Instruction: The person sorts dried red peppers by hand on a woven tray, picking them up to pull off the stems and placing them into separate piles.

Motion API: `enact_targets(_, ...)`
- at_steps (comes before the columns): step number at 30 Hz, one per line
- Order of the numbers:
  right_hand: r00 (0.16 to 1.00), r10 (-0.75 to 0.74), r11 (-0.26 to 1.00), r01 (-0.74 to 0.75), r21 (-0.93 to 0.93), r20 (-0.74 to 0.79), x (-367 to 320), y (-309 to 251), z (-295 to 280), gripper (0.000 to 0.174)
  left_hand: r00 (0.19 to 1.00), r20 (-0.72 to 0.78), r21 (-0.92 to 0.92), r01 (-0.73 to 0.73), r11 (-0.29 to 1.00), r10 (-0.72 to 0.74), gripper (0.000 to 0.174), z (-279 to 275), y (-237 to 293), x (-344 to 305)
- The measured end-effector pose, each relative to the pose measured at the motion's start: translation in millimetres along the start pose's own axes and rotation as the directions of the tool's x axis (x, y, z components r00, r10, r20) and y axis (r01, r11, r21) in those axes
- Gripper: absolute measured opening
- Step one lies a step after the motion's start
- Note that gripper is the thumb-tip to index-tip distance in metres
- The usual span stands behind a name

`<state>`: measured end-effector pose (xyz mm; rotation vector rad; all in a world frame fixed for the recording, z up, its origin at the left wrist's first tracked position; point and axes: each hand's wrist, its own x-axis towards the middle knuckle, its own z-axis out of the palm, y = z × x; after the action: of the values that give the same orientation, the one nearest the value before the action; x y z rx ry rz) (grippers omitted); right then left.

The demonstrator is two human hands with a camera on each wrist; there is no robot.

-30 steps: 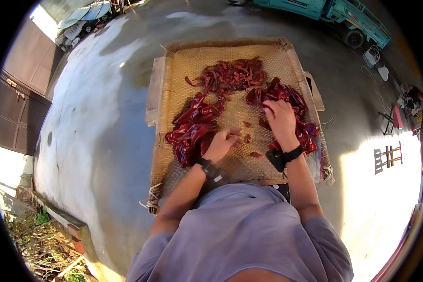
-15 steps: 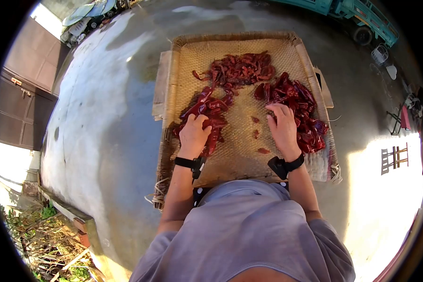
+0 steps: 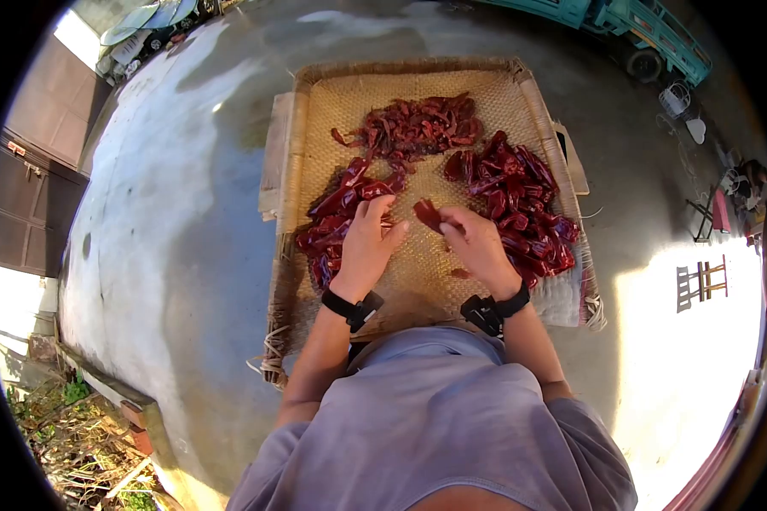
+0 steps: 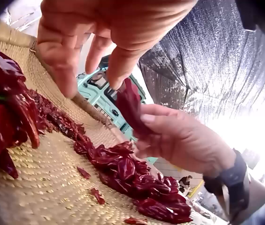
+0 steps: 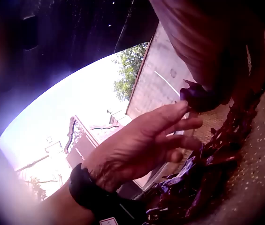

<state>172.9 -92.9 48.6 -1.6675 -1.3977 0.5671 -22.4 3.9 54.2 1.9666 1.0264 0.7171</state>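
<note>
My right hand [image 3: 479, 247] pinches a dark red dried chili pepper [image 3: 427, 215] between thumb and fingers, above the middle of the woven tray [image 3: 439, 192]. In the left wrist view the flattened chili pepper [image 4: 129, 105] points up toward my left hand [image 4: 118, 28]. My left hand [image 3: 366, 249] is held with loosely bent, spread fingers beside the left pile of glossy chili peppers [image 3: 332, 223]; its thumb tip comes right by the upper end of the held pepper. A second glossy pile of chili peppers [image 3: 524, 200] lies to the right of my right hand.
Smaller, shrivelled red pieces [image 3: 426, 123] are heaped at the tray's far end. A few loose fragments [image 4: 97, 196] lie on the weave. The tray has a raised rim [image 3: 409, 65]. Beyond it are concrete floor [image 3: 170, 213] and a teal truck [image 3: 648, 34].
My left hand has moved from the left pile toward the tray's middle. My right hand has come left from the right pile and now holds a chili pepper.
</note>
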Motion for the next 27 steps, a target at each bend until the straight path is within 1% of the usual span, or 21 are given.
enact_targets(1,0.998,0.017,1.000,-0.019,-0.019,-0.065,-1,3,-13,0.027,1.000,-0.018,0.195,-0.001,0.981,0.005,0.046,-5,-5,1)
enact_targets(3,0.974,-0.066,0.956,-0.001,-0.292,-0.219,-1,14,-43,0.027,0.991,-0.061,0.390,0.133,0.911,-0.119,0.046,-15,-8,1)
enact_targets(4,0.964,-0.005,0.947,-0.082,-0.312,-0.268,-1,18,-57,0.027,0.989,-0.086,0.467,0.144,0.873,-0.117,0.044,-17,-19,0)
enact_targets(5,0.947,0.055,0.931,-0.163,-0.327,-0.318,-2,24,-69,0.027,0.987,-0.058,0.503,0.160,0.849,-0.152,0.043,-19,-27,0)
enact_targets(7,0.929,0.164,0.844,-0.306,-0.440,-0.332,-5,45,-89,0.028,0.975,-0.007,0.571,0.185,0.800,-0.220,0.043,-23,-38,1)
enact_targets(8,0.912,0.108,0.797,-0.316,-0.514,-0.395,-7,55,-91,0.029,0.979,-0.007,0.579,0.171,0.797,-0.205,0.039,-23,-42,0)
enact_targets(11,0.861,-0.008,0.827,-0.280,-0.488,-0.509,-9,50,-83,0.030,0.979,-0.036,0.543,0.188,0.818,-0.201,0.033,-27,-33,1)
enact_targets(12,0.880,-0.046,0.877,-0.192,-0.441,-0.474,-7,42,-77,0.030,0.989,-0.037,0.487,0.142,0.862,-0.142,0.031,-28,-30,1)
enact_targets(13,0.906,-0.002,0.939,-0.145,-0.313,-0.423,-5,31,-68,0.030,0.996,-0.039,0.429,0.092,0.899,-0.083,0.030,-28,-27,1)
enact_targets(14,0.946,0.067,0.982,-0.119,-0.146,-0.317,-4,21,-57,0.031,0.999,-0.045,0.369,0.038,0.929,-0.023,0.028,-28,-23,0)
enact_targets(15,0.972,0.021,0.998,-0.033,-0.050,-0.232,-4,10,-43,0.032,0.999,0.006,0.310,0.041,0.950,-0.045,0.027,-28,-14,1)
enact_targets(16,0.993,-0.040,0.996,0.030,-0.086,-0.114,-4,-2,-33,0.035,0.996,0.057,0.251,0.047,0.967,-0.063,0.026,-27,-4,2)
enact_targets(17,0.985,-0.162,0.975,0.152,-0.161,-0.052,-4,2,-18,0.038,0.991,0.107,0.191,0.055,0.980,-0.077,0.025,-25,3,2)
enact_targets(18,0.986,-0.154,0.974,0.162,-0.158,0.060,-6,-1,-8,0.041,0.996,0.088,0.178,0.016,0.984,-0.032,0.024,-22,4,3)
enact_targets(19,0.989,-0.082,0.983,0.101,-0.156,0.126,-5,-3,1,0.042,0.998,0.047,0.176,0.022,0.984,-0.031,0.024,-20,3,3)
enact_targets(21,0.985,-0.136,0.962,0.158,-0.222,0.110,-4,12,24,0.042,0.999,-0.031,0.173,0.036,0.984,-0.031,0.023,-19,0,4)
enact_targets(22,0.982,-0.128,0.958,0.158,-0.240,0.136,-2,16,32,0.042,0.998,-0.024,0.127,0.063,0.990,-0.060,0.025,-20,-6,6)
enact_targets(25,0.975,-0.082,0.948,0.141,-0.286,0.208,5,22,50,0.042,0.984,-0.065,0.046,0.169,0.984,-0.166,0.028,-18,-15,10)
enact_targets(26,0.972,-0.057,0.948,0.125,-0.294,0.229,7,22,58,0.042,0.983,-0.085,0.036,0.166,0.985,-0.162,0.027,-17,-16,9)
enact_targets(27,0.968,-0.031,0.948,0.108,-0.301,0.250,9,23,65,0.042,0.983,-0.146,0.084,0.123,0.989,-0.110,0.027,-18,-18,9)
